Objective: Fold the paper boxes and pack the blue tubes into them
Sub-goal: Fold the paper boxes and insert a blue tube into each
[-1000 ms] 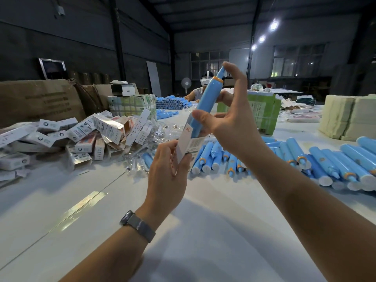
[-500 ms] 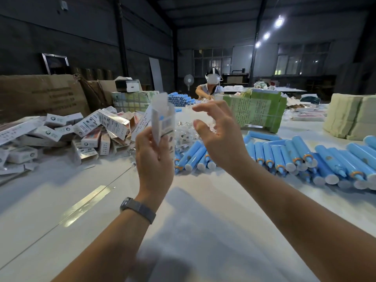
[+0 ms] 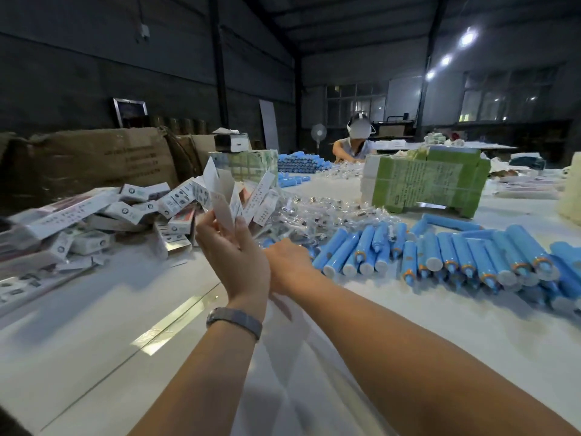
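Head view — left hand fingers pinch paper box upright.

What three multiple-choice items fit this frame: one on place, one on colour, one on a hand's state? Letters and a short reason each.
1. Where do the loose blue tubes lie on the table?
A. right side
B. left side
C. inside the cardboard carton

2. What colour is the printed block behind the tubes?
A. red
B. green
C. black

3. What is the left hand doing?
A. resting flat on the table
B. holding a white paper box
C. gripping a tube

Answers: 1 A, the tubes are spread right of both arms; 2 B, its faces are green; 3 B, fingers pinch the raised box, open flaps upward.
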